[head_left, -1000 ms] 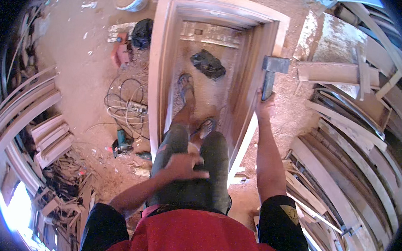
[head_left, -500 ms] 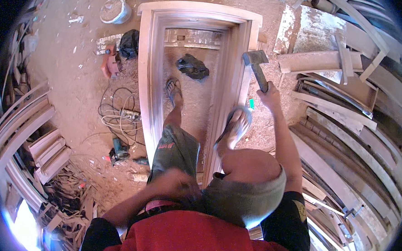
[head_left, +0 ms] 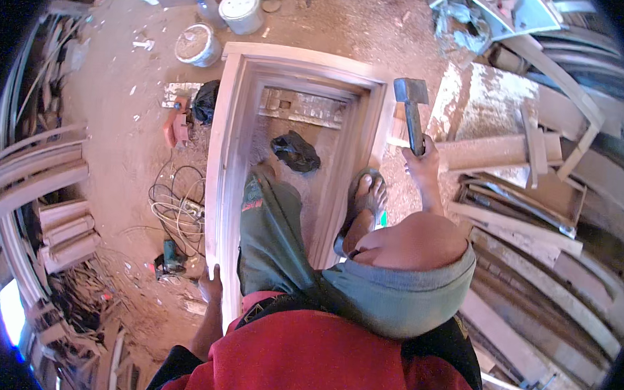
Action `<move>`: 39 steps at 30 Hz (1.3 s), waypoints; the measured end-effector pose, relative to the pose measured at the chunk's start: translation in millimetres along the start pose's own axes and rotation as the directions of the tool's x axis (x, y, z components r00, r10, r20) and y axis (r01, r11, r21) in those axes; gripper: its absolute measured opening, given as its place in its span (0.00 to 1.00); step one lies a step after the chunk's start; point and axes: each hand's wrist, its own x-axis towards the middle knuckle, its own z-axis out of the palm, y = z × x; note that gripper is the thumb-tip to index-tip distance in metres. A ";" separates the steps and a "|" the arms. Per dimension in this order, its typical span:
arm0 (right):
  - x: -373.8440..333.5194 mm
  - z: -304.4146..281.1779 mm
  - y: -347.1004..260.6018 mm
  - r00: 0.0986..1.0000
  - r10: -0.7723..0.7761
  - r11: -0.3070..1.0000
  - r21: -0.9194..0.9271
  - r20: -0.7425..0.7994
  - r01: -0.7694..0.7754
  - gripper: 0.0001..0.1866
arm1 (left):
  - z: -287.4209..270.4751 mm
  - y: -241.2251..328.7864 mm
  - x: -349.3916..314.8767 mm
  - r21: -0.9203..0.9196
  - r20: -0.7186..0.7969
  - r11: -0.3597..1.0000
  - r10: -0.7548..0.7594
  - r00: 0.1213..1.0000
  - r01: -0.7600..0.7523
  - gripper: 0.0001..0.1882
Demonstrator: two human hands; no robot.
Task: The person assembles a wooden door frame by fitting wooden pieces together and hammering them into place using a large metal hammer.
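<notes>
My right hand [head_left: 423, 163] is closed round the handle of a hammer [head_left: 411, 92] with a dark, block-shaped head. The hammer is raised upright beside the far right corner of a long wooden frame [head_left: 223, 134]. That frame lies on the ground between and around my legs, its pale outer edges facing up. Low on its left side, my left hand [head_left: 210, 286] grips the outer edge of the near part of the rail. A crumpled black plastic bag [head_left: 295, 152] lies inside the frame. My right foot is by the right rail; the left foot is mostly hidden behind my knee.
Left of the frame lie a green power tool [head_left: 173, 256], coiled cables [head_left: 177, 205] and an orange tool [head_left: 176, 128]. Buckets [head_left: 241, 11] stand beyond. Stacked boards [head_left: 540, 277] fill the right side; timber pieces [head_left: 70, 232] and offcuts lie at left.
My left hand has gone from my lap down to the frame's left rail. The hammer has risen away from the right rail. My body has leaned and the view has shifted.
</notes>
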 end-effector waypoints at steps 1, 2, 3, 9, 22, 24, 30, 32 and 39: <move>10.3 28.6 -5.2 0.999 0.022 0.995 0.101 0.038 -0.026 0.20 | 3.0 -46.4 6.8 0.055 -0.106 0.998 0.014 0.994 -0.008 0.33; 29.7 13.8 -10.2 1.000 -0.013 0.995 0.095 0.010 0.012 0.19 | 34.3 -44.2 21.6 0.060 -0.145 0.995 0.092 0.985 -0.084 0.31; 38.2 19.4 -11.9 0.999 -0.030 0.991 0.129 0.016 0.028 0.19 | 39.5 -53.0 29.0 0.115 -0.209 0.985 0.154 0.966 -0.132 0.31; 53.1 19.0 -8.2 0.990 -0.006 0.972 0.233 0.144 -0.028 0.22 | 59.4 -35.4 7.3 0.233 -0.096 0.962 -0.122 0.988 0.142 0.23; 90.6 15.2 -63.2 0.972 -0.050 0.969 0.249 0.231 -0.010 0.17 | 38.3 -26.0 -13.2 0.238 -0.211 0.962 -0.084 0.974 0.134 0.17; 89.5 8.2 -89.8 0.974 -0.052 0.970 0.244 0.221 -0.003 0.16 | 26.7 -32.0 -21.9 0.161 -0.224 0.960 -0.191 0.956 0.229 0.16; 98.9 3.1 -106.0 0.975 -0.037 0.979 0.202 0.218 -0.008 0.21 | -30.6 -31.7 12.9 -0.015 -0.305 0.935 -0.341 0.889 0.354 0.14; 109.4 10.9 -99.8 0.978 -0.049 0.974 0.225 0.203 0.002 0.21 | -57.1 -24.3 44.4 -0.042 -0.324 0.942 -0.328 0.887 0.333 0.13; 141.1 52.0 -48.2 0.989 -0.103 0.964 0.256 0.110 0.072 0.18 | -213.6 80.7 263.6 0.064 -0.254 0.895 0.442 0.860 -0.441 0.16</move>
